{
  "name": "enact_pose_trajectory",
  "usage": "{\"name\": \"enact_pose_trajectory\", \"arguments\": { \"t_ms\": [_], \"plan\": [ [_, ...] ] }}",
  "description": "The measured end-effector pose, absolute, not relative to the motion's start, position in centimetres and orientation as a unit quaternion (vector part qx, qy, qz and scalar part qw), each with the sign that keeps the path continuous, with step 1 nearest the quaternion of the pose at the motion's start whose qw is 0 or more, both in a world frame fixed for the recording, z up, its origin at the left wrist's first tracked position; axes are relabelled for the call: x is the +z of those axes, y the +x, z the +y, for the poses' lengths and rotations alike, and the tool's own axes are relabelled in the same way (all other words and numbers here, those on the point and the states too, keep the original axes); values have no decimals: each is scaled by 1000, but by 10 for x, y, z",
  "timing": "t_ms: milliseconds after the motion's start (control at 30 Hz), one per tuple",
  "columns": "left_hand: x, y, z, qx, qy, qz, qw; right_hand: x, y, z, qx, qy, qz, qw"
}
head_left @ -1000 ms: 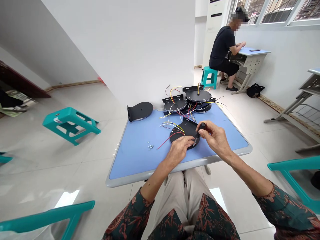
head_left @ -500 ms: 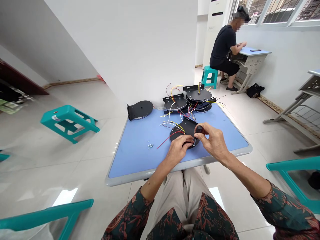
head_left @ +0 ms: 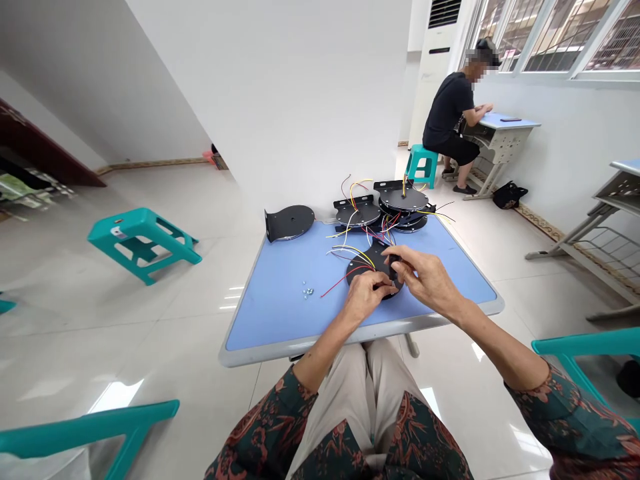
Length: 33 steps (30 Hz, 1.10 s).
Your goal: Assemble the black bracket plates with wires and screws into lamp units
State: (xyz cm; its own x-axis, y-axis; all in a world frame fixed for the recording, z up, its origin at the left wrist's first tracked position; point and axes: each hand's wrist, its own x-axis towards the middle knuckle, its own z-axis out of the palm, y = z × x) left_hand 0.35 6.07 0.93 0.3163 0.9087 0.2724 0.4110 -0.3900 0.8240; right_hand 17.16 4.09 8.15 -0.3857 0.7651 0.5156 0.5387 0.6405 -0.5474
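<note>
A black round plate with a bracket edge (head_left: 354,268) lies on the blue desk (head_left: 280,313) in front of me. Red, white, yellow and dark wires (head_left: 345,277) run out from its middle to the left. My right hand (head_left: 427,277) grips the black handle of a screwdriver (head_left: 394,264), held nearly upright over the plate's right side. Close to the driver's lower end, the fingers of my left hand (head_left: 367,293) are pinched together at the plate. Whatever lies between those fingertips is hidden. Small silvery screws (head_left: 309,292) are scattered left of the plate.
More black wired plates (head_left: 357,212) are stacked at the desk's back right (head_left: 404,198). A single black plate (head_left: 293,221) stands at the back left corner against the white wall. Teal stools (head_left: 143,243) surround the desk. Another person (head_left: 453,110) sits at a far desk.
My right hand's fingers have shifted on the screwdriver handle, the forefinger now reaching over its top. The left fingertips stay near the driver's end. The whole view has shifted slightly.
</note>
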Motion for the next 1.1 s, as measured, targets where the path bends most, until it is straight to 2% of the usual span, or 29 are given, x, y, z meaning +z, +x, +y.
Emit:
{"name": "enact_pose_trajectory", "arguments": {
  "t_ms": [300, 400, 533, 600, 800, 867, 1000, 1100],
  "plan": [
    [13, 3, 60, 363, 739, 441, 357, 78, 157, 33, -43, -522, -791, 317],
    [12, 4, 61, 371, 729, 443, 368, 84, 161, 35, -25, -515, -791, 329],
    [10, 6, 62, 373, 734, 447, 350, 95, 173, 40, 72, -424, -832, 350],
    [10, 7, 62, 368, 737, 453, 342, 96, 175, 41, 58, -428, -835, 342],
    [13, 6, 60, 344, 744, 468, 329, 90, 164, 35, -88, -527, -800, 271],
    [13, 5, 59, 344, 749, 462, 326, 92, 164, 34, -84, -527, -800, 273],
    [14, 6, 59, 350, 748, 463, 321, 103, 174, 36, 6, -454, -839, 299],
    [13, 7, 59, 351, 742, 470, 323, 106, 176, 36, 0, -471, -838, 275]
  ]
}}
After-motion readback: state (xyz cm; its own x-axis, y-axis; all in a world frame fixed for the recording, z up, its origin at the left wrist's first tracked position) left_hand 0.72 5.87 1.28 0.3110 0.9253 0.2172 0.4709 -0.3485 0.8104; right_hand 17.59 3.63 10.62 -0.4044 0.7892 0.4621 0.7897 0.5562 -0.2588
